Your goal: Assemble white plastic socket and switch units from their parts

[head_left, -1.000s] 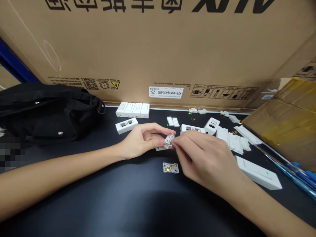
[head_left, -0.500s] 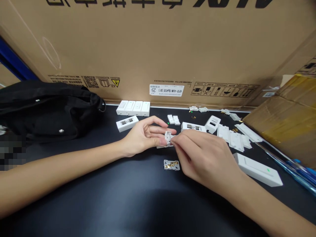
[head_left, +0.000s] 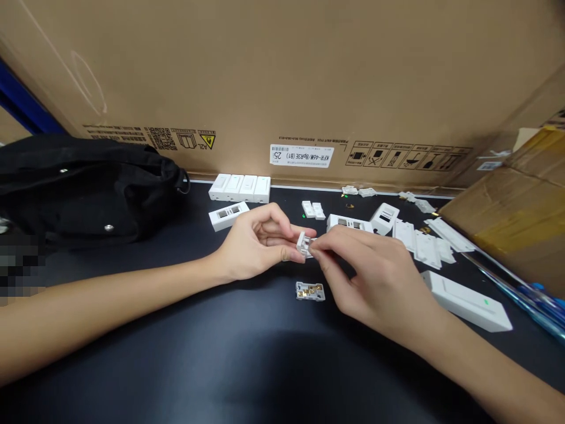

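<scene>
Head view: two hands [head_left: 258, 244] [head_left: 375, 282] (one switch-part [head_left: 303, 244])

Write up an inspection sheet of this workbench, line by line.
Surface: black work table.
Job's things: small white plastic switch part, held between both hands; switch module with brass contacts lying nearby.
Clutter: row of white switch plates; white rocker switch panel.
Hands: left hand and right hand both grip the part.
Cables: nothing seen.
Surroundings: black bag; cardboard carton behind the table.
</scene>
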Motion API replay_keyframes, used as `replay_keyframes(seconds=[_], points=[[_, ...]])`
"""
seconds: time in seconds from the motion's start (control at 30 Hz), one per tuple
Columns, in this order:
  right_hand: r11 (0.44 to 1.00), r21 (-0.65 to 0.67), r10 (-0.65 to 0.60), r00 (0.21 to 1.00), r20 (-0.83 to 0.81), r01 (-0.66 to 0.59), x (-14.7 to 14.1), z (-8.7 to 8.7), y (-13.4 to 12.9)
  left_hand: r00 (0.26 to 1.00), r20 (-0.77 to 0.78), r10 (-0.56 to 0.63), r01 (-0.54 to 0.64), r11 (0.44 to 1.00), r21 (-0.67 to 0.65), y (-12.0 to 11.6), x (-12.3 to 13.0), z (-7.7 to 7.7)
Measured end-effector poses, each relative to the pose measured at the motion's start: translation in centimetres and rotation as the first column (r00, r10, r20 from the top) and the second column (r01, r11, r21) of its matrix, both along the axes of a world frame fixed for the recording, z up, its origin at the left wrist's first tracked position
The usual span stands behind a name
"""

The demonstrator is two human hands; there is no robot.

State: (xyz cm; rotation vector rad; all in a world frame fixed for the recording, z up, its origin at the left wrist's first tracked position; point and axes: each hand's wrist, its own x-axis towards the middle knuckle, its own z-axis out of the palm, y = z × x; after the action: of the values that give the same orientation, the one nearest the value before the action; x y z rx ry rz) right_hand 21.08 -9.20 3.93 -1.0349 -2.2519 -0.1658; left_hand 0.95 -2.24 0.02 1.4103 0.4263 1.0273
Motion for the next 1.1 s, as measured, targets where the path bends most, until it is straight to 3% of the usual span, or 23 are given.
replay_keyframes(seconds=[0.37,0.43,0.57,0.67,0.73,0.83,1.1], points=[[0.944,-0.319,0.018,0.980,-0.200,-0.082,0.2,1.7,0.0,0.990,-0.012,0.141,-0.133,0.955,0.264,-1.1,-0.1,-1.0],[0.941,-0.326,0.024,0.977,-0.210,-0.093,0.3,1.8,0.0,0.981,-0.012,0.194,-0.175,0.908,0.381,-1.1,-0.2,-1.3],[0.949,-0.297,0.044,0.977,-0.208,-0.106,0.2,1.9,-0.2,0.955,0.015,0.295,-0.239,0.744,0.624,-1.1,-0.4,-1.6],[0.962,-0.254,0.043,0.978,-0.204,-0.096,0.0,1.9,-0.3,0.940,0.061,0.336,-0.275,0.637,0.720,-1.0,-0.4,-1.5],[0.966,-0.245,0.038,0.978,-0.205,-0.089,-0.1,1.9,-0.2,0.936,0.101,0.337,-0.295,0.595,0.747,-1.1,-0.4,-1.5],[0.957,-0.278,0.025,0.977,-0.213,-0.085,-0.1,1.9,-0.2,0.934,0.115,0.338,-0.300,0.570,0.765,-1.1,-0.4,-1.3],[0.910,-0.409,-0.021,0.975,-0.219,-0.072,0.5,2.0,-0.1,0.945,0.107,0.308,-0.276,0.584,0.763,-1.0,-0.3,-1.4]])
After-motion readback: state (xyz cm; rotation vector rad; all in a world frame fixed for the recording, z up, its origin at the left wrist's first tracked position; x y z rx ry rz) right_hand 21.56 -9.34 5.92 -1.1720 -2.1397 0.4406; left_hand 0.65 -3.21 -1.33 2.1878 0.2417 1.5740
